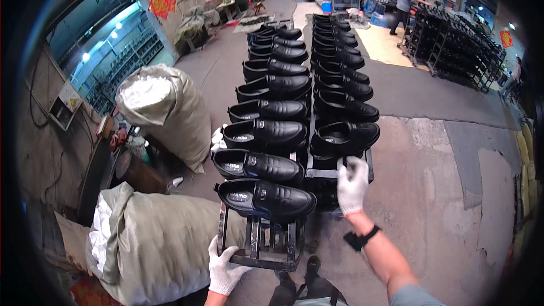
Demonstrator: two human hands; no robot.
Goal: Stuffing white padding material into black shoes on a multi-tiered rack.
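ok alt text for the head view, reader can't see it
Two rows of black shoes on metal racks, with a person's white-gloved left hand and right hand at their near ends; bulging sacks at left.

Light was moderate on the floor (408,153), dimmer along the left wall (48,164), while cool blue-green light filled the upper-left opening, where bare lamps (85,56) glared. The shoes (277,134) carried soft sheen; below them, the rack (323,173) sank into shadow. The upper sack (181,119) washed out at its mouth. Straight edges bowed toward a black rim; the far person's (403,3) head was blurred.
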